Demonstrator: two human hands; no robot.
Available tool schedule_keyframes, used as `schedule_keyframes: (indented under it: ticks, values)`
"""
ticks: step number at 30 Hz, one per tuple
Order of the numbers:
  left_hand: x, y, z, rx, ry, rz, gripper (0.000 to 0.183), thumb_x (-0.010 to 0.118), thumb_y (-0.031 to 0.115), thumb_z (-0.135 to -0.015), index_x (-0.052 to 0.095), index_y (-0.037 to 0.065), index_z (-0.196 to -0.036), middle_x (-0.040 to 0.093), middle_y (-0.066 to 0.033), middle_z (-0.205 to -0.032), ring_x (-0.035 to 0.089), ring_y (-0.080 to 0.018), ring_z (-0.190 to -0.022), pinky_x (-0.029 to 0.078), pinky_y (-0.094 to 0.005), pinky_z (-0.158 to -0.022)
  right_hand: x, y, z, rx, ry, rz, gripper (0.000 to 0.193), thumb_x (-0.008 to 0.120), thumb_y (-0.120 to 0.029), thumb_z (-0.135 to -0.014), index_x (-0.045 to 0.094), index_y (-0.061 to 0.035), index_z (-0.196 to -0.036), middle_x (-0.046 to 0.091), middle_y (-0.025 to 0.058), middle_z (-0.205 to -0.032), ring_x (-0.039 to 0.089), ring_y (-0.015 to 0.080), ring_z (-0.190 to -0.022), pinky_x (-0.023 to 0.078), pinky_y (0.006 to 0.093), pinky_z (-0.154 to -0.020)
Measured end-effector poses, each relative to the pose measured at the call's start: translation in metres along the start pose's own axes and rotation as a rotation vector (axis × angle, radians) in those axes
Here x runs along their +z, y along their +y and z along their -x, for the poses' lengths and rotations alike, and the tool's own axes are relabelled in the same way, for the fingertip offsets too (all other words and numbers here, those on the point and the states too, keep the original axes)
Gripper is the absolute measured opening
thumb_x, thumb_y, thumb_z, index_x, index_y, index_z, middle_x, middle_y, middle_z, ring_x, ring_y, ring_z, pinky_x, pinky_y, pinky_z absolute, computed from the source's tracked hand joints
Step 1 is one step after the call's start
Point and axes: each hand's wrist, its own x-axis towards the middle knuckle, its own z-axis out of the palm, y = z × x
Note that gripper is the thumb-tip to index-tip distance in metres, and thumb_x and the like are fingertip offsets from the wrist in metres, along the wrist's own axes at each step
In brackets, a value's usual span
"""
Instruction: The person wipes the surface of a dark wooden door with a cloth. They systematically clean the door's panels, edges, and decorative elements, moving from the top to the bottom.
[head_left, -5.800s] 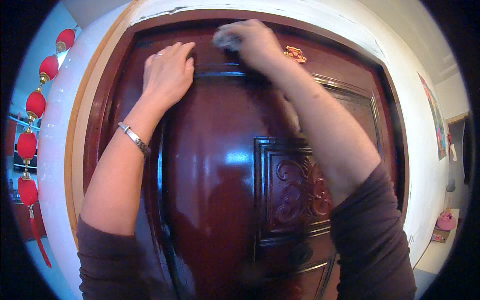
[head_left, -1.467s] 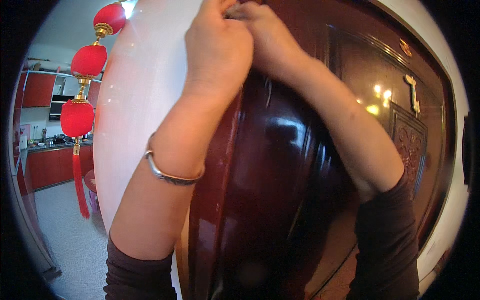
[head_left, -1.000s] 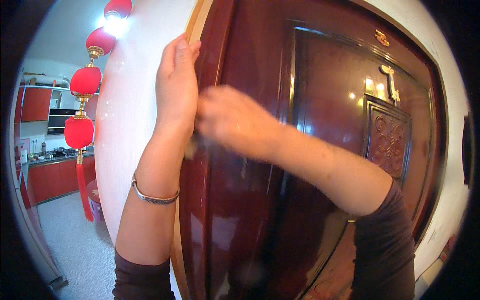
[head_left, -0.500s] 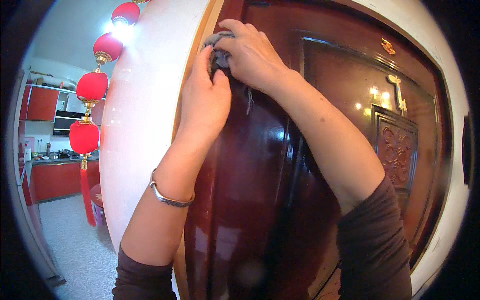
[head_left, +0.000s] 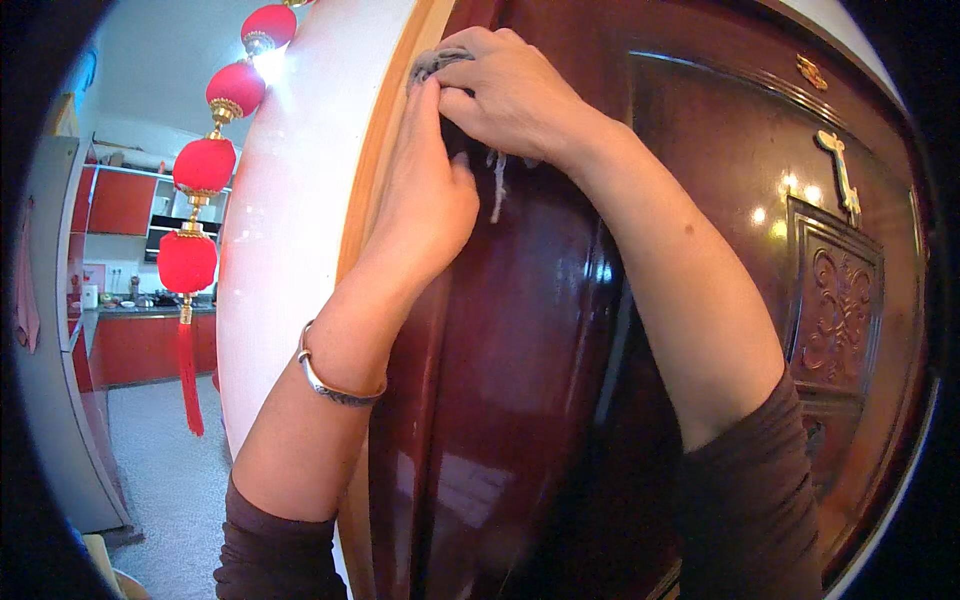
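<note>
Touching one gray cloth (head_left: 440, 62), two hands (head_left: 432, 215) (head_left: 515, 95)

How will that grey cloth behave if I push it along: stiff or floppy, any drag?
The cloth is probably floppy: it bunches into soft folds under the right hand. It may trail a little, since what look like loose threads hang below. It should slide fairly easily over the door, whose surface looks glossy.

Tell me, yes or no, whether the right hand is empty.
No: the right hand grips a grey cloth, part of which shows to the hand's left.
</note>
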Motion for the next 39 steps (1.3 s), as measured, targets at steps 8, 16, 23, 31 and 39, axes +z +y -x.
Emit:
schedule_keyframes:
  ticks: [8,16,23,31,39]
  values:
    - [-0.004,0.004,-0.002,-0.035,-0.047,0.095,0.071,0.054,-0.007,-0.086,0.020,-0.005,-0.149,0.035,-0.0289,-0.147,0.036,-0.0398,-0.138,0.031,-0.0417,-0.114,-0.005,-0.005,-0.002,0.056,-0.075,0.040,0.024,0.063,-0.011,-0.082,0.075,-0.0137,-0.103,0.062,0.0076,-0.109,0.058,0.0290,-0.106,0.050,0.0410,-0.089]
    - [-0.003,-0.009,-0.038,0.230,-0.208,-0.250,0.066,0.061,-0.005,-0.082,0.030,-0.007,-0.140,0.038,-0.0309,-0.141,0.036,-0.0448,-0.134,0.032,-0.0440,-0.114,0.003,0.019,-0.043,0.134,0.051,0.376,0.023,0.060,-0.014,-0.086,0.074,-0.0139,-0.103,0.062,0.0081,-0.109,0.059,0.0303,-0.102,0.051,0.0417,-0.087]
    - [-0.010,-0.007,-0.052,0.347,-0.307,-0.409,0.061,0.056,0.003,-0.082,0.036,-0.021,-0.135,0.039,-0.0400,-0.139,0.040,-0.0460,-0.134,0.030,-0.0430,-0.115,0.016,0.095,-0.106,0.115,0.149,0.246,0.019,0.058,-0.017,-0.083,0.074,-0.0102,-0.091,0.065,0.0155,-0.108,0.065,0.0328,-0.096,0.053,0.0420,-0.084]
    - [-0.005,-0.011,-0.048,0.364,-0.272,-0.359,0.061,0.060,0.007,-0.085,0.036,-0.022,-0.133,0.040,-0.0419,-0.136,0.041,-0.0501,-0.131,0.033,-0.0458,-0.113,0.028,0.123,-0.128,0.166,0.196,0.365,0.017,0.055,-0.011,-0.083,0.069,-0.0027,-0.089,0.063,0.0234,-0.101,0.061,0.0416,-0.100,0.050,0.0486,-0.087]
    - [-0.024,-0.015,-0.053,0.287,-0.280,-0.308,0.047,0.061,0.002,-0.080,0.051,-0.018,-0.121,0.052,-0.0337,-0.127,0.050,-0.0440,-0.124,0.040,-0.0420,-0.107,0.001,0.034,-0.057,-0.219,-0.060,0.243,0.016,0.061,-0.016,-0.080,0.072,-0.0078,-0.087,0.063,0.0155,-0.096,0.061,0.0354,-0.094,0.052,0.0438,-0.085]
